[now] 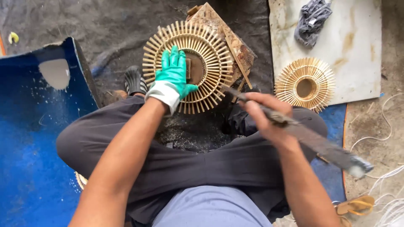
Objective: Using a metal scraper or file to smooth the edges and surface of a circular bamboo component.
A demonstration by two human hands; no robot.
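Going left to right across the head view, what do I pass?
Blue curved plastic sheet → black sandal → left hand in a green glove, pressing on the round bamboo-stick ring → right hand gripping a long dark blade → smaller bamboo-stick ring on the stained white board.

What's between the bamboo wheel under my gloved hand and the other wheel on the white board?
Head view: a wooden block and dark ground.

The light is soft and even, like a cloudy day outside. Shadows are faint. Nothing shines too bright. The right hand (pixel 263 111) and its long blade (pixel 324 147) look a bit blurry. The rest looks sharp.
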